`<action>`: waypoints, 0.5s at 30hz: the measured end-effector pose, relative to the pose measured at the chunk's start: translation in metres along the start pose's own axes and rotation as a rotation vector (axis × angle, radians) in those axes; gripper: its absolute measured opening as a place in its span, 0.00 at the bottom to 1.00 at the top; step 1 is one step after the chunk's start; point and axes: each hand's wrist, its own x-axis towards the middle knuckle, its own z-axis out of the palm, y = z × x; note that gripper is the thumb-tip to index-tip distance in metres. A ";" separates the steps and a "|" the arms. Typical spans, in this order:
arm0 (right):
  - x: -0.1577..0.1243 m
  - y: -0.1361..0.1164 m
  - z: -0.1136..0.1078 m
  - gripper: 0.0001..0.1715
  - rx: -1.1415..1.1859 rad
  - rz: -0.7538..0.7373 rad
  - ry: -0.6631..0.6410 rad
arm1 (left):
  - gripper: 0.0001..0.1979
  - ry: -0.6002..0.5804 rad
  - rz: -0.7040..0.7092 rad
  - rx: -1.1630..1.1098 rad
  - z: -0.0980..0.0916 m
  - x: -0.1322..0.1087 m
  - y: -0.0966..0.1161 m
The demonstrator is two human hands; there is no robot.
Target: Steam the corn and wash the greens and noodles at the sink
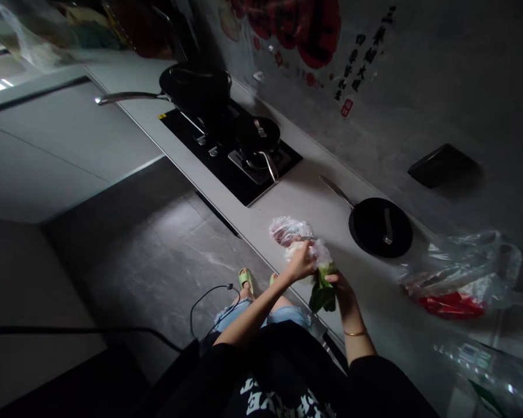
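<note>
At the counter's front edge my left hand [300, 262] pinches the clear plastic bag [294, 235] that lies on the grey counter [305, 200]. Something reddish shows inside the bag. My right hand [339, 285] is closed around a bunch of green leafy vegetable [323, 290], whose pale stem end pokes into the bag's mouth. The two hands are close together, with the leaves hanging down over the counter's edge.
A black lidded pan [380, 226] sits right of the bag. A black hob [230, 148] carries a wok [196, 87] and a small lidded pot [257, 136]. More plastic bags [459, 278] with red contents lie at the right. A cable [209, 302] trails on the tiled floor.
</note>
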 end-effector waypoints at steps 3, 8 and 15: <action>-0.005 -0.005 0.016 0.20 0.196 0.090 0.003 | 0.15 -0.327 0.062 -0.156 -0.026 0.009 0.015; -0.023 -0.027 -0.013 0.26 0.345 0.042 0.170 | 0.10 0.271 0.094 -0.064 -0.084 0.027 0.004; -0.059 -0.063 -0.080 0.19 0.463 -0.180 0.429 | 0.15 -0.153 0.168 0.216 -0.009 0.017 -0.042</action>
